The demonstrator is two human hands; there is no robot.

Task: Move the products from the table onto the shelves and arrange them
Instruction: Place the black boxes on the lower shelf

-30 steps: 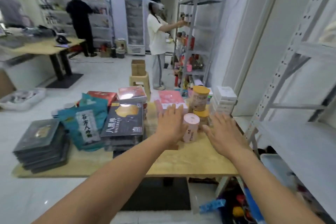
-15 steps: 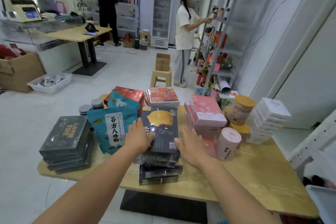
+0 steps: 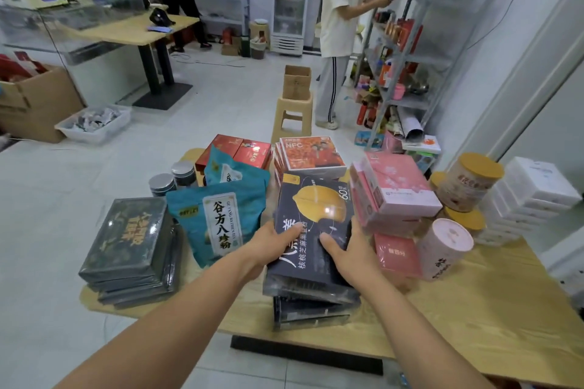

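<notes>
Light wooden table (image 3: 474, 309): fills the near ground and bears every product listed below.

Grey metal shelving unit (image 3: 407, 57): stands beyond the table, to the right and well apart. Another person in a white top is stocking it.

Stack of flat dark navy boxes with a yellow emblem (image 3: 316, 208): sits at the table's near edge, directly ahead of the person. The long axis runs from near to far. The top box lies slightly askew on those beneath it.

Neighbouring stock:
- A stack of dark green flat boxes (image 3: 126, 237) sits on the left.
- Teal foil pouches (image 3: 221, 218) lie just beside the navy stack.
- Pink cartons (image 3: 398, 186) lie on the right.
- A pink paper cylinder (image 3: 445, 249) stands near the pink cartons.

Left hand (image 3: 268, 243): grips the left long edge of the top navy box near its close end. The thumb lies on the printed face and the fingers are curled out of sight below.

Right hand (image 3: 350, 253): grips the opposite long edge. The thumb presses the face and the fingers wrap round the side.

Judgement:
- Both hands are equally near and bracket the box across its short width.
- The coming lift should go straight up and then swing right, towards shelving.
- The slick wrap may let a lower box drag along.
</notes>
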